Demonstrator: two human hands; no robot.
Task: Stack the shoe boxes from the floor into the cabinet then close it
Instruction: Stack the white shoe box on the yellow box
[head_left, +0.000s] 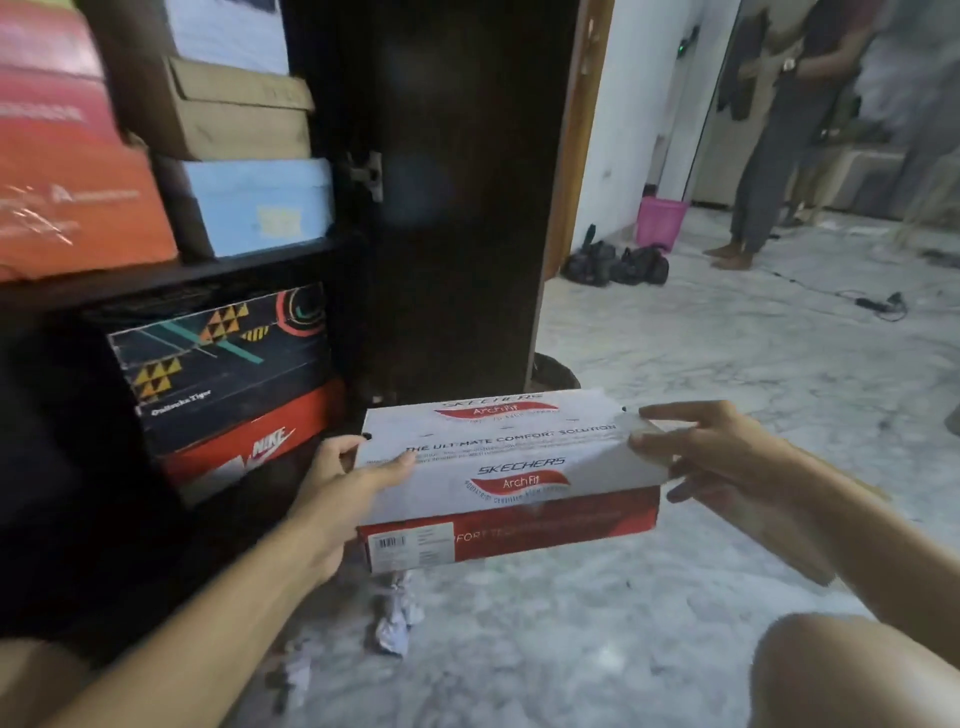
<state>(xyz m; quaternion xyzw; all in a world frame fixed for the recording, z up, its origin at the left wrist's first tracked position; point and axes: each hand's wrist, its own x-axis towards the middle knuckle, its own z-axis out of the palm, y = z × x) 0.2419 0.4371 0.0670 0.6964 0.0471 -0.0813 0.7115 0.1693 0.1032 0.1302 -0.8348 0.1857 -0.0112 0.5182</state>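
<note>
A white and red Skechers shoe box (511, 470) is held off the marble floor, just in front of the open dark cabinet (208, 278). My left hand (345, 480) grips its left end, thumb on the lid. My right hand (714, 462) holds the right end, thumb and fingers around the corner. On the cabinet's lower shelf a black patterned box (223, 358) sits on a red Nike box (249, 447). The upper shelf holds a light blue box (260, 205), a brown cardboard box (239, 111) and an orange box (72, 197).
The cabinet's dark door (457, 208) stands open behind the box. Crumpled paper (397, 618) lies on the floor below the box. Farther right are black shoes (615, 265), a pink basket (662, 221), a cable (878, 304) and a standing person (779, 135).
</note>
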